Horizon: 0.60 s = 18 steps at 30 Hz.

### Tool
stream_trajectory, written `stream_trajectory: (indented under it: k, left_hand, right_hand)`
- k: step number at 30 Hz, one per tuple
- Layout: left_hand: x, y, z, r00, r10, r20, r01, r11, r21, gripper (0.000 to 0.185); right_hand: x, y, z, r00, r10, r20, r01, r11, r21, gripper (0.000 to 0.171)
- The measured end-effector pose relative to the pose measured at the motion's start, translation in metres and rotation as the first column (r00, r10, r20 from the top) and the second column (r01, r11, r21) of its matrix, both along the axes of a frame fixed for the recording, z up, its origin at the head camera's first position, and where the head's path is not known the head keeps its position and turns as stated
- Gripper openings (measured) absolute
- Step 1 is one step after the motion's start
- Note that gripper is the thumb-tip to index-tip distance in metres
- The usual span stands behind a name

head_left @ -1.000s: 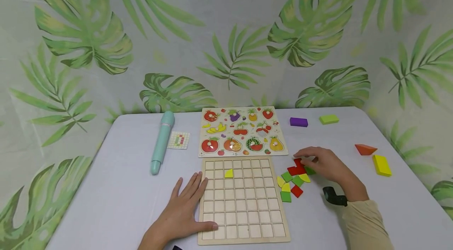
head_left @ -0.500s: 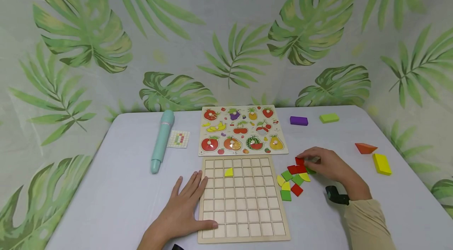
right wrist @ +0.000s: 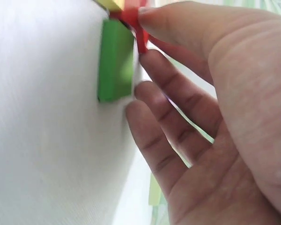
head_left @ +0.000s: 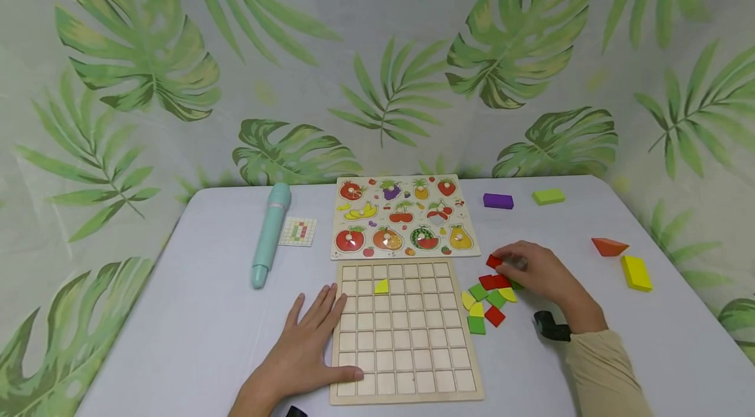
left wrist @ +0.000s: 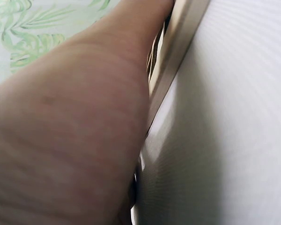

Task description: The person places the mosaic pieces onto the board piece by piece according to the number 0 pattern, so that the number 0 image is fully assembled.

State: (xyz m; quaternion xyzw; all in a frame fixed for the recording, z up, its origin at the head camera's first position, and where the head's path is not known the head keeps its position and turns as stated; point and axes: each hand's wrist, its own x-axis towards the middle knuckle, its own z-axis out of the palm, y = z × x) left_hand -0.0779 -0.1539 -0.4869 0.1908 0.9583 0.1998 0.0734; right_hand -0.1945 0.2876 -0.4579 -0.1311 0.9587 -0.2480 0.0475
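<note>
My left hand [head_left: 301, 348] lies spread along the left edge of the wooden grid board [head_left: 407, 398], thumb across its lower left cells. One yellow quarter-round tile [head_left: 381, 286] sits in a cell of the second row. Right of the board, my right hand [head_left: 539, 273] pinches a red square tile [head_left: 494, 261] between thumb and fingers. Close below are more red tiles [head_left: 488, 282], green tiles [head_left: 477, 325] and yellow tiles [head_left: 476, 310]. The right wrist view shows the thumb on the red tile [right wrist: 141, 40], beside a green tile [right wrist: 116, 63]. Mostly palm fills the left wrist view.
A fruit peg puzzle [head_left: 407, 253] lies behind the board. To the left are a mint-green cylinder [head_left: 271, 233] and a small pattern card [head_left: 298, 232]. Purple [head_left: 498, 201], light green [head_left: 548, 197], orange [head_left: 609, 246] and yellow blocks [head_left: 636, 273] lie on the right side.
My right hand first shifted slightly right, then moved left and a little away from me with the red tile, which now stands apart from the other red tiles. The left hand has stayed still.
</note>
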Motion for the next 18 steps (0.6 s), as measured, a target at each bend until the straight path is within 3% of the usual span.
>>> stream_trajectory:
  k: [18]
  left_hand:
    - [-0.001, 0.0, 0.0, 1.0, 0.001, 0.015, -0.001, 1.0, -0.004, 0.127]
  right_hand:
    - [0.001, -0.024, 0.006, 0.999, -0.045, -0.006, 0.045, 0.999, 0.002, 0.028]
